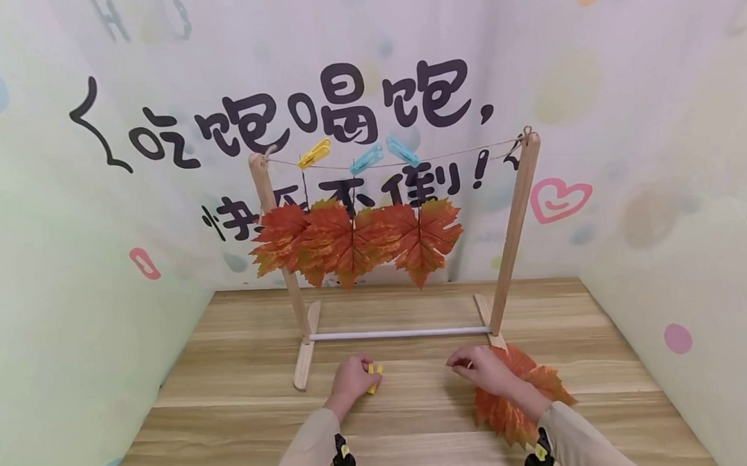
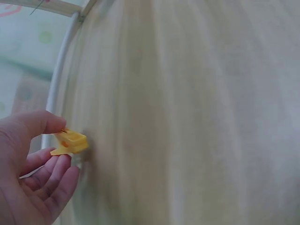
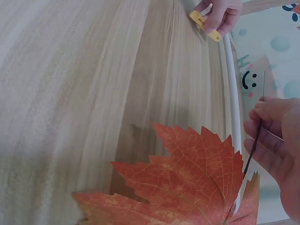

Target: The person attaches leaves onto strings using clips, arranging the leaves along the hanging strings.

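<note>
My left hand (image 1: pixel 353 381) pinches a yellow clothespin (image 2: pixel 71 141) between thumb and fingertips, low over the table left of centre. On the other side, my right hand (image 3: pixel 276 140) holds an orange-red artificial maple leaf (image 3: pixel 197 173) by its dark thin stem (image 3: pixel 253 147), pinched by thumb and forefinger. The leaf's blade hangs below that hand in the right wrist view. From the head, orange leaves (image 1: pixel 509 415) show under and beside the right forearm, partly hidden by it.
A wooden stand (image 1: pixel 516 234) with a white crossbar (image 1: pixel 403 333) rises beyond my hands. On its string (image 1: pixel 470 149), one yellow clothespin (image 1: pixel 315 153) and two blue clothespins (image 1: pixel 367 159) hold hanging maple leaves (image 1: pixel 420 241). The wooden table (image 1: pixel 406 405) meets printed walls.
</note>
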Tool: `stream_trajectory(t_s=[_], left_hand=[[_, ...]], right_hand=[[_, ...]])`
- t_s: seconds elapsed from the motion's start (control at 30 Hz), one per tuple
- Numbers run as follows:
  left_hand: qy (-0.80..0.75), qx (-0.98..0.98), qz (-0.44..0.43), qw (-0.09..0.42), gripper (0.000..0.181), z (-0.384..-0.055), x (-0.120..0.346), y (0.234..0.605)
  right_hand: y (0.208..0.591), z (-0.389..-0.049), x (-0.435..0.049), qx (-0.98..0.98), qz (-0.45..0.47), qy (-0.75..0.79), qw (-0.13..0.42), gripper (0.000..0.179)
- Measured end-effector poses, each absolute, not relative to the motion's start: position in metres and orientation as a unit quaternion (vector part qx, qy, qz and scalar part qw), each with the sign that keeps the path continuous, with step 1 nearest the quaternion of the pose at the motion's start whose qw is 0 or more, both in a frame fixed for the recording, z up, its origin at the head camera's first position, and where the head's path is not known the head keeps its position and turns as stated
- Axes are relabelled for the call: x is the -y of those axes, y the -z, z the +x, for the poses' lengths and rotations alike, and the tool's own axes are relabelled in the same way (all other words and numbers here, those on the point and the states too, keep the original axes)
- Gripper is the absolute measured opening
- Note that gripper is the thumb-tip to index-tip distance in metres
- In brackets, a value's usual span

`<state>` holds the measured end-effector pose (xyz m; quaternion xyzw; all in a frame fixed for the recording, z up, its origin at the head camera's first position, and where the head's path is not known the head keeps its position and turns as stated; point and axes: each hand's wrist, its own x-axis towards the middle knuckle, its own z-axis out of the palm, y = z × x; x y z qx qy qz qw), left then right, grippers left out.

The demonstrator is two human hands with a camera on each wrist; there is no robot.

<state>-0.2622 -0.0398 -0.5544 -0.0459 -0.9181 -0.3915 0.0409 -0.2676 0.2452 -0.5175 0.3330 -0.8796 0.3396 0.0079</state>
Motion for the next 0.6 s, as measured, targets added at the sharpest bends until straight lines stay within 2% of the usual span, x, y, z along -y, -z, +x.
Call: stream_trajectory(t_s=[0.37,0.6], left_hand=[[0.397,0.917,-0.038,0.003,0.026,-0.272,0.044,0.527],[0.407,0.911,-0.060,0.041,0.027,-0.277,0.047,0.505]], right_hand=[[0.503,-0.272,-0.249,0.882,0.329,-0.338,0.008,0.009],[0.489,-0.277,-0.254,0.872,0.348,-0.343,0.040,0.008]])
